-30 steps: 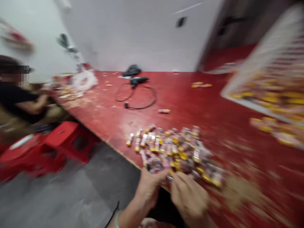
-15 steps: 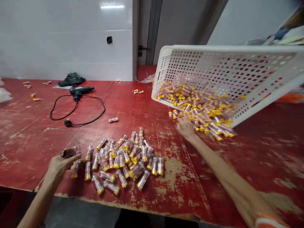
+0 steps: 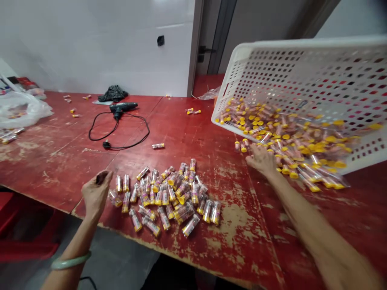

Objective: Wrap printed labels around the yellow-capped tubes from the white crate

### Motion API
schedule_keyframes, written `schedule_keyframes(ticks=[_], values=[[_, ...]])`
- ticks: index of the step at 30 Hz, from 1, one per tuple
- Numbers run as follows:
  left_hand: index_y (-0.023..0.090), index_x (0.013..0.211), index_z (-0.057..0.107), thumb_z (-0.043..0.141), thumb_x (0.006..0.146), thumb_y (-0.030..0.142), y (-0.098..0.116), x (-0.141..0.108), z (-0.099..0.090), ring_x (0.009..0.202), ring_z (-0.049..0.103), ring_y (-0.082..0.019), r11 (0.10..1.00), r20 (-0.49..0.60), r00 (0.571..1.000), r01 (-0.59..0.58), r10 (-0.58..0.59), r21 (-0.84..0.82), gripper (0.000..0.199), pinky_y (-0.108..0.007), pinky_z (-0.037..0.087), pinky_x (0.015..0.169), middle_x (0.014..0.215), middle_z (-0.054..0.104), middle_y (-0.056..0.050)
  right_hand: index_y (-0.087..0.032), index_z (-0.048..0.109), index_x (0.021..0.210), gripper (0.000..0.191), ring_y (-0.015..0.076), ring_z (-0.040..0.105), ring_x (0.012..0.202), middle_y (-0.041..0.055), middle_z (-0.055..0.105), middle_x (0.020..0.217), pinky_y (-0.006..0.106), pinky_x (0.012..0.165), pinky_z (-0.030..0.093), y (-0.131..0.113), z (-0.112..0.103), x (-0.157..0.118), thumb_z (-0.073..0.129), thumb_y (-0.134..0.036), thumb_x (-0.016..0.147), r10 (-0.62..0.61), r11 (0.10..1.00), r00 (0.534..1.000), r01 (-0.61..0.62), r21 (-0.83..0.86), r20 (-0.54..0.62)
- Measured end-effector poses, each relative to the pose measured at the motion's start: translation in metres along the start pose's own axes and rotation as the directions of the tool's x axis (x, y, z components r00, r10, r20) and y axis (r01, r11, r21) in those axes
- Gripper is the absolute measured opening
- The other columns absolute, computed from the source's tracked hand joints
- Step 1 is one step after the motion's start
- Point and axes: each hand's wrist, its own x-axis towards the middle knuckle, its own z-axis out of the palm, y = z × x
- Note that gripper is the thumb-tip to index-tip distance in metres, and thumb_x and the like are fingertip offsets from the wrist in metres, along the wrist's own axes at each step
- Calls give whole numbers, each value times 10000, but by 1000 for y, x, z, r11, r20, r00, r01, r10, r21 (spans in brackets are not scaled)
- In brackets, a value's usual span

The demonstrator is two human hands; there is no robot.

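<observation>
My left hand (image 3: 96, 193) is closed above the table, left of a loose pile of clear tubes with yellow caps (image 3: 165, 193). A dark spot shows between its thumb and fingers; what it holds, if anything, I cannot make out. A few tubes lie close to its right side. Over on the right, my right hand (image 3: 263, 159) has its fingers curled at the edge of a heap of yellow-capped tubes (image 3: 290, 141). Its fingertips are partly hidden. That heap spills from a tipped white plastic basket (image 3: 305, 72) onto the red table (image 3: 181, 133).
A black heat gun (image 3: 123, 107) with its looped cord and plug lies at the back left, near a crumpled black bag (image 3: 113, 93). One tube (image 3: 158, 146) lies apart in the middle. At far left sits a white plastic bag (image 3: 24, 110); a red stool (image 3: 30, 237) stands below.
The view has swung left, bringing a plastic bag and a stool in. My left hand has lifted and turned beside the pile, with tubes lying near it. My right hand stays at the heap.
</observation>
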Motion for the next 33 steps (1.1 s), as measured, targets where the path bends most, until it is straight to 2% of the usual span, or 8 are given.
schedule_keyframes(ticks=[2, 5, 7, 9, 11, 21, 26, 33], values=[[154, 789, 661, 728, 609, 368, 24, -31, 5, 531, 523, -100, 896, 53, 979, 204, -199, -395, 288, -198, 402, 504, 621, 623, 16, -113, 468, 1278, 480, 276, 587, 863, 172, 609, 1010, 398, 728, 455, -24, -7, -35, 419, -287, 833, -20, 991, 999, 14, 132, 38], [142, 736, 638, 737, 578, 245, 54, -89, 21, 564, 584, -112, 580, 507, 809, 575, -297, -577, 213, -207, 466, 534, 639, 640, -7, -196, 510, 1154, 372, 171, 574, 622, 79, 638, 908, 291, 539, 441, -75, -18, -102, 421, -385, 846, -101, 901, 978, 13, 435, 180], [125, 787, 654, 765, 613, 242, 64, -127, 30, 599, 632, -142, 521, 669, 701, 678, -246, -518, 237, -259, 523, 608, 694, 684, -52, -199, 540, 993, 283, 168, 589, 639, 74, 629, 921, 282, 529, 448, -111, -25, -145, 520, -377, 774, -162, 543, 941, -166, 823, 296], [111, 861, 668, 780, 653, 283, 66, -160, 38, 648, 665, -175, 497, 740, 642, 717, -199, -488, 292, -302, 545, 661, 755, 711, -87, -200, 553, 924, 268, 161, 583, 616, 47, 616, 849, 277, 520, 454, -141, -30, -180, 592, -346, 702, -204, 240, 905, -325, 915, 374], [98, 870, 677, 799, 648, 302, 64, -182, 42, 657, 676, -192, 467, 753, 630, 732, -188, -496, 325, -328, 553, 678, 774, 721, -105, -197, 584, 908, 270, 141, 550, 561, 18, 593, 750, 258, 495, 440, -161, -30, -205, 628, -337, 681, -208, 151, 881, -400, 904, 425], [114, 896, 713, 885, 470, 199, 55, -200, 34, 722, 685, -200, 394, 658, 703, 704, -268, -591, 467, -319, 541, 726, 841, 739, -85, -186, 649, 814, 211, 138, 540, 608, 1, 606, 701, 242, 562, 434, -212, -23, -252, 671, -372, 717, -271, 470, 881, -230, 852, 387], [103, 851, 715, 886, 469, 208, 43, -202, 35, 661, 669, -182, 378, 676, 667, 741, -314, -555, 432, -310, 533, 686, 785, 731, -71, -185, 614, 641, 176, 120, 469, 571, -6, 554, 635, 241, 537, 369, -227, -18, -248, 647, -342, 714, -286, 582, 917, -65, 810, 279], [101, 841, 713, 888, 457, 216, 39, -198, 34, 641, 665, -171, 307, 717, 598, 801, -358, -514, 438, -301, 532, 678, 798, 732, -76, -184, 562, 692, 198, 125, 489, 602, -5, 545, 666, 234, 554, 410, -203, -19, -245, 611, -360, 770, -360, 559, 807, -214, 801, 468]])
